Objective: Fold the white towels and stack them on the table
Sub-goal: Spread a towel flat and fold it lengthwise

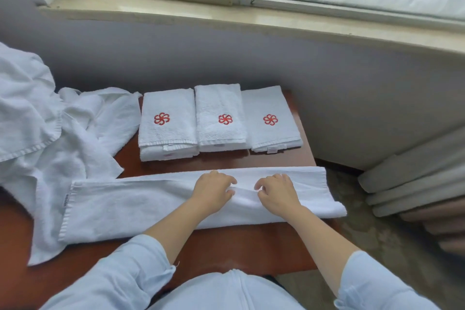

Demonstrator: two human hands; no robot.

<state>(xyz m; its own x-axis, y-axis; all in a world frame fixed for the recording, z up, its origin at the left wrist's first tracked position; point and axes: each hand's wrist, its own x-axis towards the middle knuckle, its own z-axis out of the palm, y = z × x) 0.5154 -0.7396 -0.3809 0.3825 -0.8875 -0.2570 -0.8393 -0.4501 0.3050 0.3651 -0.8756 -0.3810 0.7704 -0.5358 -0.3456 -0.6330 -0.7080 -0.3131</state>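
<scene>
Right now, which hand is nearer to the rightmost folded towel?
Right. The right hand rests in front of the rightmost folded towel; the left hand is further left, in front of the middle stack.

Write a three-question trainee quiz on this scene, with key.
1. True or false: the folded white towels with red pinwheel emblems form three piles side by side.
2. The heap of unfolded white towels lies: A) at the left of the brown wooden table; B) at its right; C) on the windowsill.
3. What do the left hand and right hand pinch?
Key: 1 true; 2 A; 3 the long white towel strip.
</scene>
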